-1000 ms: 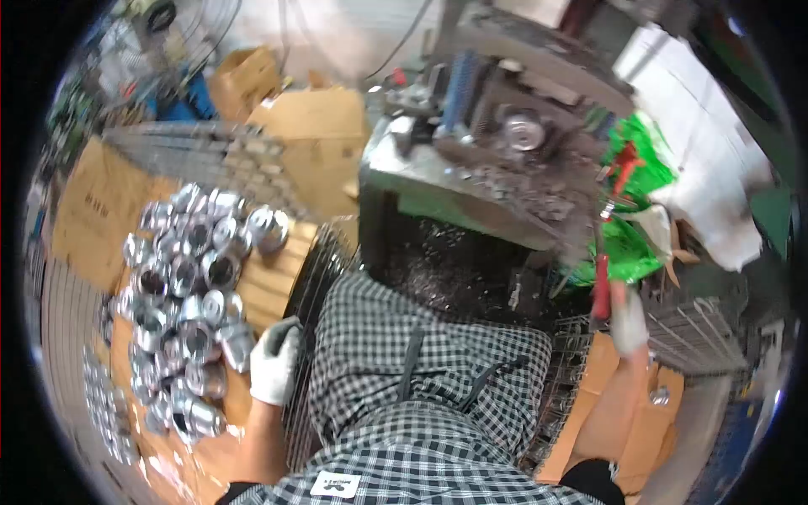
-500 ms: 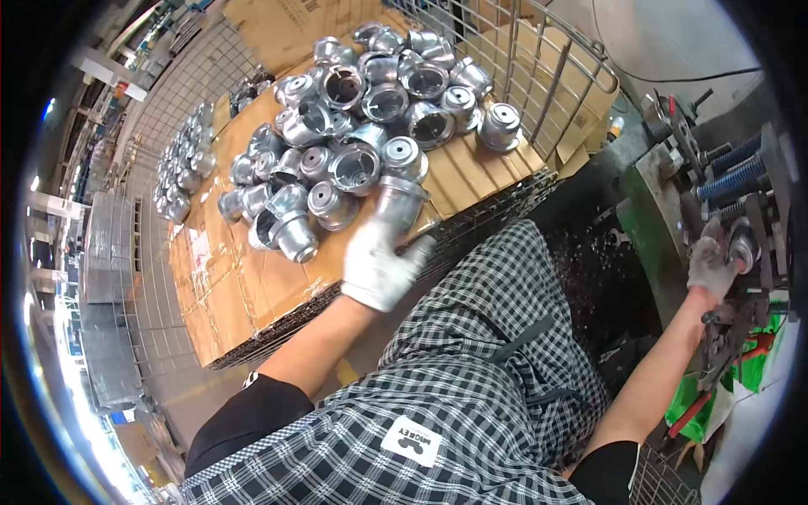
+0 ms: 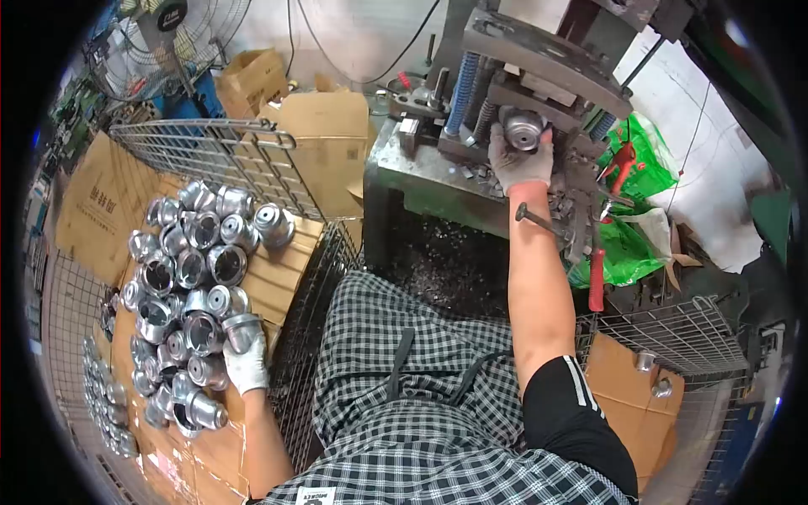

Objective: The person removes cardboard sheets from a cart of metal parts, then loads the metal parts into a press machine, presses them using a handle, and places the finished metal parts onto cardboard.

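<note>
My left hand [image 3: 247, 369], in a white glove, is closed around a shiny metal cup [image 3: 243, 332] at the near edge of a pile. Many similar stepped metal cups [image 3: 202, 229] lie heaped on cardboard, some with their hollow ends facing up. At the press [image 3: 551, 50], my right hand [image 3: 522, 168], in a greyed glove, grips another metal cup [image 3: 523, 130] with the fingers on its left and the thumb on its right. That cup's closed end, with a small centre hole, faces me. Its far side is hidden.
A wire cage [image 3: 210, 135] surrounds the piled cups on the left. A red-handled tool [image 3: 597, 282] and a green bag [image 3: 627, 257] are right of the press. Another wire basket [image 3: 699, 337] with cardboard and a few metal cups stands lower right. Metal scraps litter the press bed.
The view has swung right, bringing the press toward the middle. My left hand has closed on the metal cup at the pile's edge. My right hand still holds its cup at the press.
</note>
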`<state>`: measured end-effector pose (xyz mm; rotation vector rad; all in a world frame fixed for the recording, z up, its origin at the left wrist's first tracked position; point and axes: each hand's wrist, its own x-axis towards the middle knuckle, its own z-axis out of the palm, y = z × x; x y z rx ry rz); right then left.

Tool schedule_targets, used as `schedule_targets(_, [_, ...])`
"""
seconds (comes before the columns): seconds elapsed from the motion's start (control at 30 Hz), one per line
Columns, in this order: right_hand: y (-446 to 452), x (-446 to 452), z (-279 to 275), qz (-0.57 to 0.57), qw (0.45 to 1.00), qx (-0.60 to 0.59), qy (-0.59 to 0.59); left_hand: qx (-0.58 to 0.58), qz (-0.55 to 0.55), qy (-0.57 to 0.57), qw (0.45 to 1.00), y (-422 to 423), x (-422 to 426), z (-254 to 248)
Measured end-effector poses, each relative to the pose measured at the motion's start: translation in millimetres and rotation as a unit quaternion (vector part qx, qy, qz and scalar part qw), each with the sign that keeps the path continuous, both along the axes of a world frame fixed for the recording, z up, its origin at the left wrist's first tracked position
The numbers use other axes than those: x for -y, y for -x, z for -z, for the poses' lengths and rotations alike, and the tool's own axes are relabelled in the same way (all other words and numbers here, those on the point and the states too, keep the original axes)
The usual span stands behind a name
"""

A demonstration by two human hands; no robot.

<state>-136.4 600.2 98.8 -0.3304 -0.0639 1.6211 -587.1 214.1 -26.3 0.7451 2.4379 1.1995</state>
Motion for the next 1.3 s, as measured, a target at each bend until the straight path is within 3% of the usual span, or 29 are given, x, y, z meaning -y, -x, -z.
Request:
schedule_targets(0.1, [-4.8, -14.2, 1.7, -0.024, 0.999, 0.015, 0.026, 0.07, 0.004, -0.108, 0.992, 7.8, 15.4, 19.2])
schedule_targets(0.17, [-10.5, -8.7, 11.2, -0.053, 0.998, 0.005, 0.041, 0.234, 0.026, -0.236, 0.943, -7.9, 18.8, -1.1])
schedule_targets(0.2, [-3.9, 2.2, 8.3, -0.019, 0.999, 0.013, 0.046, 0.251, 0.033, -0.255, 0.933, -27.1, 16.4, -29.7])
schedule_targets(0.3, [7.6, 64.5, 6.0, -0.014, 0.996, 0.062, 0.069, 0.458, 0.055, -0.252, 0.851, -48.6, 18.1, -56.0])
schedule_targets(0.37, [-13.9, 111.5, 48.6, -0.133, 0.977, -0.14, 0.092, 0.528, 0.079, -0.276, 0.799, -73.9, -2.9, -84.4])
schedule_targets(0.4, [-26.0, 157.4, 68.6, -0.119, 0.984, 0.127, 0.045, 0.563, 0.089, -0.285, 0.771, -86.9, -15.8, -95.4])
schedule_targets(0.43, [-27.6, 209.5, 37.9, -0.119, 0.926, 0.354, 0.06, 0.578, 0.099, -0.281, 0.759, -99.6, -31.5, -103.5])
schedule_targets(0.47, [-54.2, 242.1, 48.5, -0.136, 0.811, 0.569, -0.028, 0.593, 0.108, -0.279, 0.747, -109.9, -49.4, -110.0])
schedule_targets(0.5, [-80.8, 275.1, 59.1, -0.12, 0.476, 0.866, -0.097, 0.56, 0.152, -0.22, 0.784, -115.0, -66.7, -106.2])
schedule_targets(0.53, [-107.4, 309.0, 69.5, -0.052, 0.239, 0.963, -0.113, 0.563, 0.248, -0.202, 0.762, -127.4, -94.6, -109.0])
schedule_targets(0.57, [-113.3, 333.6, 33.1, -0.029, 0.417, 0.908, 0.031, 0.509, 0.319, -0.174, 0.781, -139.4, -122.7, -108.9])
schedule_targets(0.63, [-210.6, 406.5, 97.9, 0.142, 0.434, 0.868, 0.195, 0.269, 0.46, -0.171, 0.829, -169.4, -177.7, -102.3])
schedule_targets(0.67, [-270.0, 451.1, 138.3, 0.213, 0.637, 0.683, 0.286, 0.19, 0.478, -0.194, 0.836, -189.1, -201.4, -94.9])
schedule_targets(0.7, [-271.5, 486.3, 94.9, 0.115, 0.691, 0.515, 0.494, 0.221, 0.455, -0.217, 0.835, -210.0, -226.2, -83.4])
schedule_targets(0.73, [-287.3, 518.4, 104.3, 0.171, 0.731, 0.419, 0.511, 0.251, 0.433, -0.241, 0.832, -230.9, -251.7, -71.9])
schedule_targets(0.77, [-320.7, 564.1, 126.4, 0.228, 0.76, 0.316, 0.52, 0.201, 0.402, -0.242, 0.86, -253.5, -259.1, -83.1])
schedule_targets(0.83, [-385.2, 648.5, 190.9, 0.407, 0.682, 0.246, 0.556, 0.137, 0.385, -0.243, 0.88, -291.3, -269.4, -110.7])
schedule_targets(0.9, [-382.2, 663.0, 180.6, 0.513, 0.588, 0.243, 0.576, 0.102, 0.407, -0.246, 0.874, -313.2, -278.5, -135.0])
schedule_targets(0.93, [-378.6, 663.5, 175.9, 0.559, 0.539, 0.239, 0.583, 0.105, 0.387, -0.304, 0.864, -325.3, -289.6, -129.3])
schedule_targets(1.03, [-352.6, 611.9, 153.9, 0.521, 0.634, 0.271, 0.503, 0.038, 0.365, -0.228, 0.902, -352.6, -319.7, -130.4])
schedule_targets(1.13, [-300.4, 519.9, 103.0, 0.453, 0.658, 0.43, 0.419, 0.045, 0.366, -0.187, 0.911, -372.9, -341.7, -135.6])
schedule_targets(1.27, [-234.9, 416.7, 54.0, 0.345, 0.668, 0.627, 0.204, 0.005, 0.385, -0.133, 0.913, -388.9, -350.3, -160.5])
schedule_targets(1.3, [-212.0, 394.4, 42.3, 0.334, 0.638, 0.68, 0.14, -0.019, 0.382, -0.113, 0.917, -390.3, -356.2, -158.5])
